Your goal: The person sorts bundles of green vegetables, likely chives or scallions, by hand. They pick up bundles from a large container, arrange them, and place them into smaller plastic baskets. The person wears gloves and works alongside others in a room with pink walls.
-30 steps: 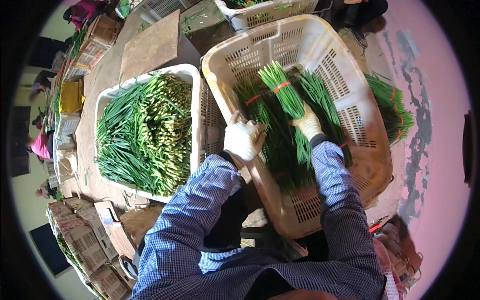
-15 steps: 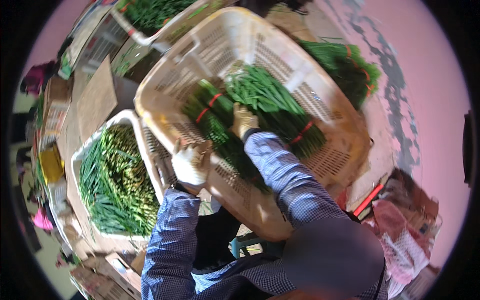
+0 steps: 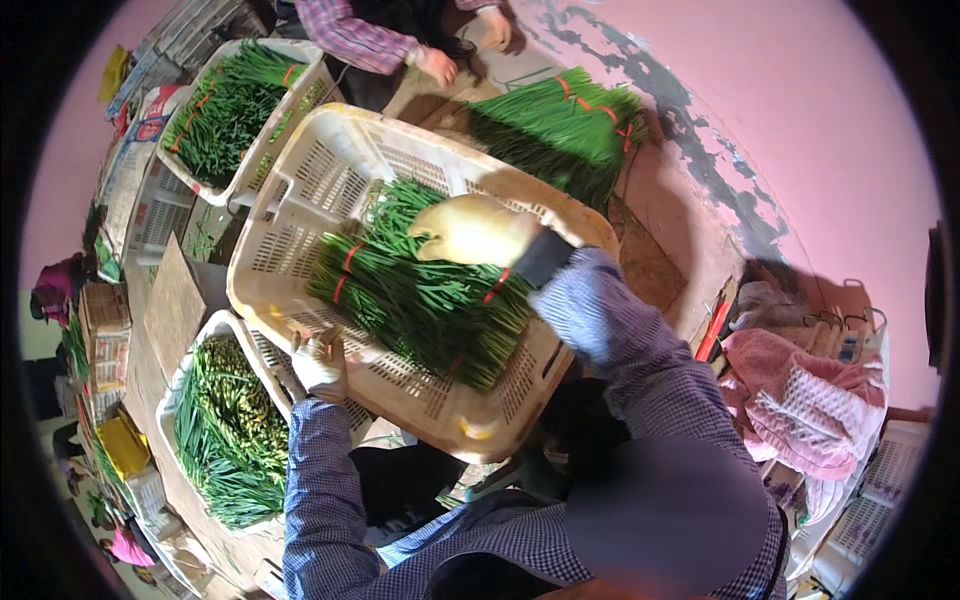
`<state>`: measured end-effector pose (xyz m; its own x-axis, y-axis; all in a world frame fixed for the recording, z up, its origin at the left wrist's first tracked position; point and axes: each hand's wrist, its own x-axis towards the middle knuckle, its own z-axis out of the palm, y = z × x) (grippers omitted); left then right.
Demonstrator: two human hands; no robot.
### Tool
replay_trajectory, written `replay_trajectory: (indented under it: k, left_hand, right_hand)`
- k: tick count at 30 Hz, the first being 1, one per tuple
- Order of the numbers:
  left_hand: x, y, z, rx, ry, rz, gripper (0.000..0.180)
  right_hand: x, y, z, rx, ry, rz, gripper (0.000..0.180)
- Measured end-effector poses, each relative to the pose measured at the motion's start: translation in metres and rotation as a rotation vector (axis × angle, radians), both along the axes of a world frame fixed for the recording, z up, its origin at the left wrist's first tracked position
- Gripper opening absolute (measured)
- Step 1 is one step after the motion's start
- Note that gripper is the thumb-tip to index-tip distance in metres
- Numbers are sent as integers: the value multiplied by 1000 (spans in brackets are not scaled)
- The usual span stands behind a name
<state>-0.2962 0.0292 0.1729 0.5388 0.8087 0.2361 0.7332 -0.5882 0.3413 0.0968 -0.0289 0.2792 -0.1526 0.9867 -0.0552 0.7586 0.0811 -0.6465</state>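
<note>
A large off-white plastic basket (image 3: 268, 240) with slotted walls sits tilted in front of me. Inside lie bundles of long green chives (image 3: 400, 310), bound with red bands. My left hand (image 3: 320, 368), in a pale glove, grips the basket's near-left rim. Over the chives hovers my right hand (image 3: 475, 230) in a yellowish glove, slightly blurred. Its fingers point left and look apart, with nothing seen between them. Beyond the far rim, more banded chives (image 3: 570, 120) are piled on a board.
Another white basket (image 3: 170, 400) of loose greens stands at the left, and one with banded bundles (image 3: 240, 110) at the far left. A co-worker's hand (image 3: 437, 66) is at the far side. Pink cloth (image 3: 800, 400) lies at the right, by a pink wall (image 3: 800, 120).
My right hand has lifted off the chives. The basket now sits lower left in view, and the chives inside lie differently. A co-worker's arms and hands have come into view.
</note>
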Motion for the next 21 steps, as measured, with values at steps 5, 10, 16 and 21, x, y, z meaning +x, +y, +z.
replay_trajectory:
  k: [5, 10, 16, 21]
  left_hand:
    - [1, 2, -16, 14, 38, -34, 21]
    - [-8, 5, -23, 32, 74, 24, 25]
    - [15, -11, 3, 67, 293, 215, 60]
    - [7, -29, 23, -25, 101, 425, 74]
  right_hand:
    - [49, -114, -7, -121, 61, -15, 42]
    - [32, -180, -47, 1, 27, -89, 41]
    - [40, -179, -102, -146, -347, 13, 27]
    - [34, -185, -105, 66, -272, -147, 20]
